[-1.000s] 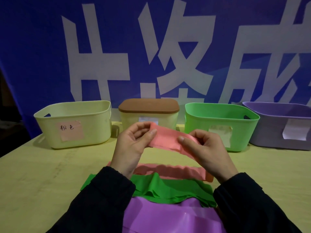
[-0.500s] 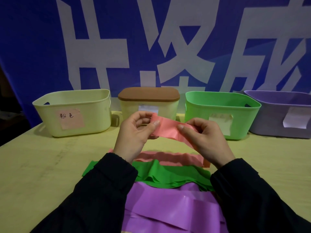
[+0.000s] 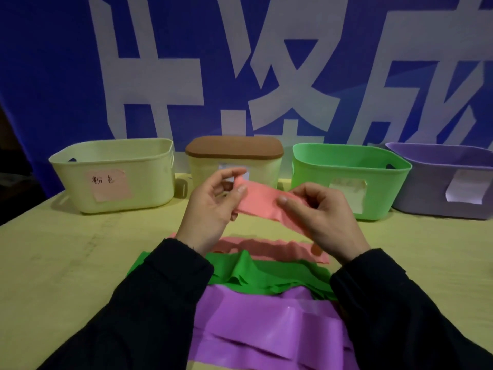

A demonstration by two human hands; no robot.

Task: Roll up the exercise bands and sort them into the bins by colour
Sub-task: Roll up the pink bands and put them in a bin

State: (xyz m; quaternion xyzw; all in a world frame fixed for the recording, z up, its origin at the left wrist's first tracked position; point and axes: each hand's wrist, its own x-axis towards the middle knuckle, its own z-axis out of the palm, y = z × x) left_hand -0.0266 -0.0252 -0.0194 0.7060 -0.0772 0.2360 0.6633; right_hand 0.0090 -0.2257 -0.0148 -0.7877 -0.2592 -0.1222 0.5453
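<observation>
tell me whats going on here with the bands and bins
A person holds one end of a pink band up between the left hand and right hand, not yet rolled. The green band and purple band lie flat on the table. Behind stand a cream bin, a lidded bin, a green bin and a purple bin.

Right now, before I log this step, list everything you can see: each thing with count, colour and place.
pink band: 1, salmon pink, held up between both hands
pink band on table: 1, pink, flat, beyond the green band
green band: 1, green, rumpled, mid pile
purple band: 1, purple, nearest the camera
cream bin: 1, pale yellow, pink label, far left
lidded box: 1, cream, brown lid, centre back
green bin: 1, right of centre
purple bin: 1, far right
table: 1, yellow-green
banner: 1, blue, white characters, behind
left hand: pinches the band's left end
right hand: pinches its right part
</observation>
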